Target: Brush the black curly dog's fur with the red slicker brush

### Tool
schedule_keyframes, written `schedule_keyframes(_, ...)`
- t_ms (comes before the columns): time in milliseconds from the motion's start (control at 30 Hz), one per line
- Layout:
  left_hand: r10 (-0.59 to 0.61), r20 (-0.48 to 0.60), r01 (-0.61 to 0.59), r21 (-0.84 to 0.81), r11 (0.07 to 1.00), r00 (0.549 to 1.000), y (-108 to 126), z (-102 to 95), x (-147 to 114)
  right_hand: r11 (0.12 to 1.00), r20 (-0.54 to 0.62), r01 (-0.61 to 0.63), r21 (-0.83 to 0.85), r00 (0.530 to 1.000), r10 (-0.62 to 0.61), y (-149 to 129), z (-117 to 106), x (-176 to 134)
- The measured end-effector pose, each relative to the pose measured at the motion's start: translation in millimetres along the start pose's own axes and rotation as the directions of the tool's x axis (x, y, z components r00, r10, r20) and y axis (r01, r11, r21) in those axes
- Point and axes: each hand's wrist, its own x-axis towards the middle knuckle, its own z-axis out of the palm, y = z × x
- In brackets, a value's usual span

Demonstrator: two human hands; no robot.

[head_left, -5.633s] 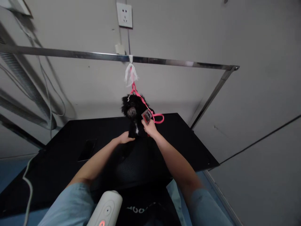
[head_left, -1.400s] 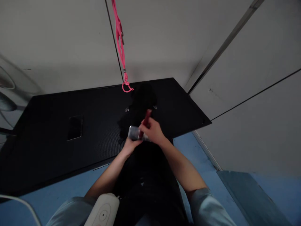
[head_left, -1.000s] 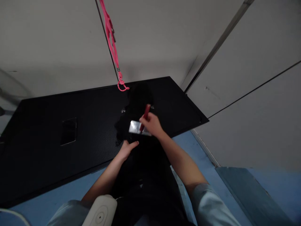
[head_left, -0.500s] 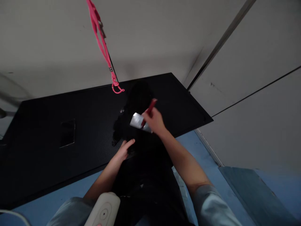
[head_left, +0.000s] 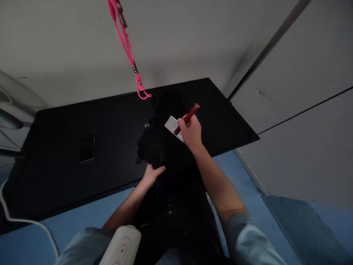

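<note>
Brushing looked unfinished: the right hand (head_left: 191, 131) clasped the brush (head_left: 190, 115); the grip of the left hand (head_left: 152, 174), fingers hidden by the dog (head_left: 153, 146), couldn't be told.

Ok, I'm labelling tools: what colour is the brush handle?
Dark red; the brush handle shows best in the head view.

Dim, perhaps white walls (head_left: 176, 33) rise above blue floor (head_left: 244, 178).

One head-worn camera looks forward and down over the black table (head_left: 60, 184).
</note>
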Motion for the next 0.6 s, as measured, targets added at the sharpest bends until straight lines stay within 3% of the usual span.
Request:
schedule_keyframes(67, 0.106, -0.020, -0.104, 0.089, 0.991, 0.994, -1.8, -0.5, -7.2, 0.998, 0.176, 0.032, 0.048, 0.984, -0.040, -2.3, -1.5, -10.9)
schedule_keyframes(133, 0.165, 0.026, -0.167, 0.160, 0.973, 0.986, -3.1, -1.7, -15.6, 0.996, 0.372, -0.010, 0.084, 0.928, -0.022, -3.7, -3.2, -22.9)
schedule_keyframes(167, 0.184, 0.058, -0.192, 0.188, 0.963, 0.981, -3.9, -2.4, -20.0, 0.995, 0.371, -0.039, 0.087, 0.929, 0.004, -4.5, -4.8, -28.5)
schedule_keyframes(233, 0.218, 0.104, -0.236, 0.225, 0.945, 0.970, -6.5, -3.8, -28.4, 0.994, 0.190, -0.069, 0.087, 0.980, 0.051, -7.7, -9.6, -40.0)
schedule_keyframes(300, 0.219, 0.116, -0.242, 0.251, 0.937, 0.969, -10.8, -5.1, -35.6, 0.993, 0.047, -0.056, 0.102, 0.998, 0.052, -13.0, -14.0, -53.7)
schedule_keyframes(367, 0.184, 0.088, -0.201, 0.263, 0.944, 0.979, -15.9, -6.4, -41.1, 0.990, 0.172, -0.048, 0.129, 0.985, 0.026, -17.5, -15.8, -66.7)
schedule_keyframes(433, 0.156, 0.060, -0.166, 0.262, 0.950, 0.986, -19.6, -7.3, -45.0, 0.989, 0.353, -0.075, 0.130, 0.935, 0.025, -17.6, -16.8, -71.6)
schedule_keyframes(467, 0.157, 0.052, -0.165, 0.258, 0.952, 0.986, -20.5, -7.4, -46.5, 0.989, 0.359, -0.090, 0.116, 0.932, 0.043, -15.7, -18.2, -69.7)
schedule_keyframes(533, 0.166, 0.061, -0.176, 0.249, 0.952, 0.984, -20.0, -6.5, -48.8, 0.991, 0.115, -0.096, 0.091, 0.990, 0.085, -9.9, -23.3, -61.1)
schedule_keyframes(600, 0.175, 0.082, -0.190, 0.243, 0.951, 0.981, -18.0, -4.2, -50.4, 0.994, -0.184, -0.060, 0.092, 0.980, 0.076, -4.7, -28.4, -55.1)
